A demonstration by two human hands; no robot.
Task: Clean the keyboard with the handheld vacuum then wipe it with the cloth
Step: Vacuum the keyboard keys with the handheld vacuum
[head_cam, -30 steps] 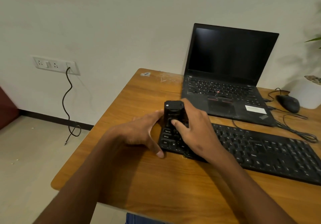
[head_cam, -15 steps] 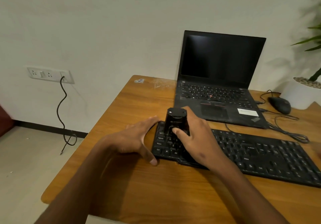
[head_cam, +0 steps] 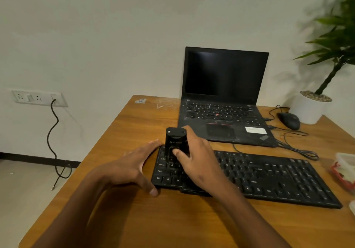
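Head view showed a brown wooden bench carrying an open black laptop at the back and a long black keyboard in front of it. At the keyboard's left end, the left hand lay with its fingers straight and its thumb spread, touching the edge. The right hand held a small black cylindrical handheld vacuum upright on the leftmost keys, its fingers curled round the body and the thumb pressing the front.
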